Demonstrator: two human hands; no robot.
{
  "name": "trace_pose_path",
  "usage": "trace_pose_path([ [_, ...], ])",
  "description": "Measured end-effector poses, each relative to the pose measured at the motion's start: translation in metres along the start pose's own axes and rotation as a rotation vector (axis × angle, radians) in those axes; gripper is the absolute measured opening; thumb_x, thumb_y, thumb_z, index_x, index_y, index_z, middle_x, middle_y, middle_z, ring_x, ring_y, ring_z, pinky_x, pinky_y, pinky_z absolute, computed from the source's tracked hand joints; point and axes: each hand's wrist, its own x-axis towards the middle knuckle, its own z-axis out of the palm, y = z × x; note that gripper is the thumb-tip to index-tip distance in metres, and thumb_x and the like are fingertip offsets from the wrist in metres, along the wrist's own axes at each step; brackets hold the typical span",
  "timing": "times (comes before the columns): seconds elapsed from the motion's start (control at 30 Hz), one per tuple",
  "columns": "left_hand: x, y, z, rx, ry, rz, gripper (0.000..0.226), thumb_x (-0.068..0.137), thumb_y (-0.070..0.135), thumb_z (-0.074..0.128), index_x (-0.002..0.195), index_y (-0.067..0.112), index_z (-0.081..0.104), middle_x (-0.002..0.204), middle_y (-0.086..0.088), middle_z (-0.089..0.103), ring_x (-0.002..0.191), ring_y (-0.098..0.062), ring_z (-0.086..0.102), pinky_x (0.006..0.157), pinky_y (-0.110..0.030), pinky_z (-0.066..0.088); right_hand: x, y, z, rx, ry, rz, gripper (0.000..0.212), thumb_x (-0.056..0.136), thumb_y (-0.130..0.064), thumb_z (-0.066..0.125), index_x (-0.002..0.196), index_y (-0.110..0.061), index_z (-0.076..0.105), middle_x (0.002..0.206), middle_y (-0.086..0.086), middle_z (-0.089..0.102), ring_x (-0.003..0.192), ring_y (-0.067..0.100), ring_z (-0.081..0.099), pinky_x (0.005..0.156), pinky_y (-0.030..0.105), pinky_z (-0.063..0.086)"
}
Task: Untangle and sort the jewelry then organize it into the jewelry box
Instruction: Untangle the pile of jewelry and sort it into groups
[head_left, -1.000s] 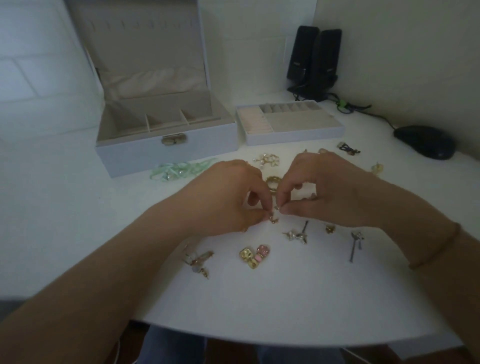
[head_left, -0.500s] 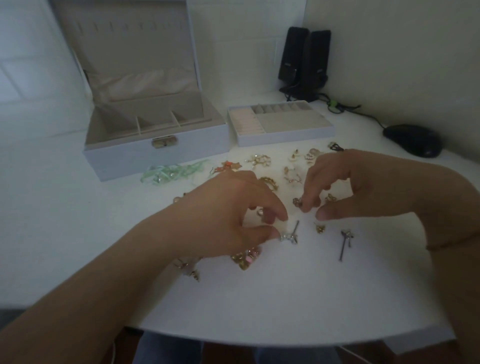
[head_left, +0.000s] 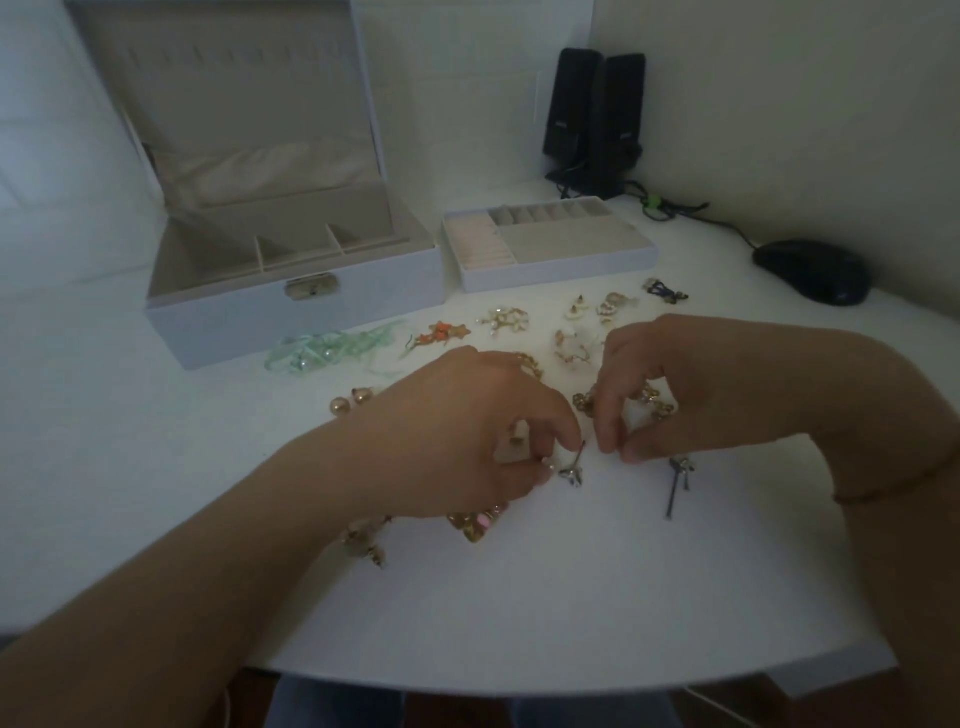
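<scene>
White laminate table (head_left: 571, 597) carries our scattered jewelry, and we work it with both hands. Our left hand (head_left: 457, 441) curls its fingers, thumb and forefinger pinching a small silver stud earring (head_left: 571, 470) with a thin post. Our right hand (head_left: 675, 395) curls thumb and forefinger toward each other above a knobbly gold chain bracelet (head_left: 584, 402); whether they grip anything we cannot tell. A second silver earring (head_left: 678, 480) lies beside it. Mint green ribbon (head_left: 332, 348) lies crumpled before the pale, fabric-lined jewelry box (head_left: 291, 312), its lid upright and brass clasp in front. Its ridged insert tray (head_left: 550, 249) sits just to the right. Matte black speakers (head_left: 592, 114) bear logos too small to read.
</scene>
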Motion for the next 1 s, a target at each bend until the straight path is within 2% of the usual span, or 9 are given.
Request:
trace_pose_path([
  [0.13,-0.003,0.0,-0.003,-0.138,0.02,-0.041,0.026,0.083,0.025,0.075,0.106,0.035,0.07,0.089,0.02,0.068,0.088,-0.008,0.059,0.069,-0.008,0.042,-0.002,0.0,-0.003,0.037,0.049,-0.03,0.013,0.075,-0.03,0.074,0.081,-0.041,0.071,0.088,-0.023,0.063,0.087,0.006,0.056,0.079,0.024,0.047],
  [0.27,-0.004,-0.001,-0.005,-0.208,0.075,-0.025,0.021,0.085,0.018,0.072,0.103,0.029,0.073,0.092,0.013,0.068,0.087,-0.014,0.064,0.07,-0.016,0.049,-0.003,0.003,-0.009,0.105,0.211,-0.046,0.019,0.077,-0.02,0.074,0.081,-0.038,0.07,0.081,-0.017,0.069,0.08,0.006,0.061,0.068,0.01,0.043],
  [0.37,-0.004,-0.001,-0.005,-0.256,0.168,-0.034,0.017,0.085,0.019,0.069,0.099,0.027,0.074,0.09,0.011,0.069,0.084,-0.015,0.063,0.072,-0.032,0.052,-0.002,0.003,-0.011,0.226,0.332,-0.053,0.016,0.078,-0.014,0.074,0.083,-0.028,0.071,0.077,-0.011,0.072,0.072,0.006,0.067,0.07,0.021,0.053],
  [0.47,-0.004,-0.001,-0.006,-0.363,0.288,-0.085,0.014,0.082,0.017,0.072,0.094,0.024,0.075,0.083,0.008,0.071,0.077,-0.015,0.065,0.071,-0.029,0.052,0.002,-0.008,-0.008,0.542,0.356,-0.11,0.011,0.078,-0.003,0.071,0.088,-0.005,0.069,0.073,0.002,0.072,0.064,0.016,0.07,0.065,0.03,0.058],
  [0.53,-0.004,0.0,-0.008,-0.499,0.342,-0.121,0.012,0.081,0.011,0.076,0.091,0.018,0.076,0.077,0.0,0.072,0.071,-0.019,0.068,0.072,-0.033,0.056,0.005,-0.012,-0.004,0.758,0.345,-0.175,0.012,0.077,-0.001,0.068,0.088,0.002,0.065,0.073,0.008,0.069,0.064,0.024,0.07,0.061,0.035,0.058],
  [0.6,-0.005,0.0,-0.009,-0.648,0.377,-0.155,0.012,0.077,0.011,0.078,0.089,0.012,0.075,0.075,-0.008,0.074,0.072,-0.028,0.071,0.077,-0.045,0.059,0.008,-0.012,-0.001,0.899,0.299,-0.188,0.013,0.076,0.001,0.065,0.089,0.0,0.064,0.077,0.012,0.066,0.067,0.029,0.071,0.063,0.039,0.059],
  [0.67,-0.007,0.001,-0.009,-0.733,0.39,-0.174,0.017,0.073,0.013,0.08,0.088,0.008,0.074,0.076,-0.01,0.075,0.074,-0.029,0.073,0.081,-0.047,0.059,0.01,-0.011,0.001,0.954,0.25,-0.177,0.014,0.077,0.001,0.064,0.091,-0.001,0.064,0.081,0.013,0.065,0.07,0.031,0.071,0.064,0.036,0.059],
  [0.8,-0.007,0.005,-0.009,-0.809,0.396,-0.171,0.024,0.069,0.009,0.077,0.09,0.001,0.07,0.082,-0.013,0.075,0.076,-0.026,0.075,0.08,-0.042,0.06,0.013,-0.013,0.004,1.025,0.21,-0.189,0.018,0.079,0.002,0.061,0.096,-0.002,0.062,0.085,0.014,0.066,0.073,0.029,0.072,0.062,0.028,0.057],
  [1.0,-0.006,0.007,-0.009,-0.853,0.432,-0.161,0.024,0.068,0.006,0.076,0.09,0.002,0.068,0.084,-0.009,0.075,0.077,-0.022,0.075,0.075,-0.029,0.06,0.015,-0.017,0.006,1.044,0.237,-0.18,0.021,0.078,0.001,0.062,0.098,-0.006,0.062,0.085,0.014,0.067,0.071,0.031,0.071,0.059,0.027,0.055],
])
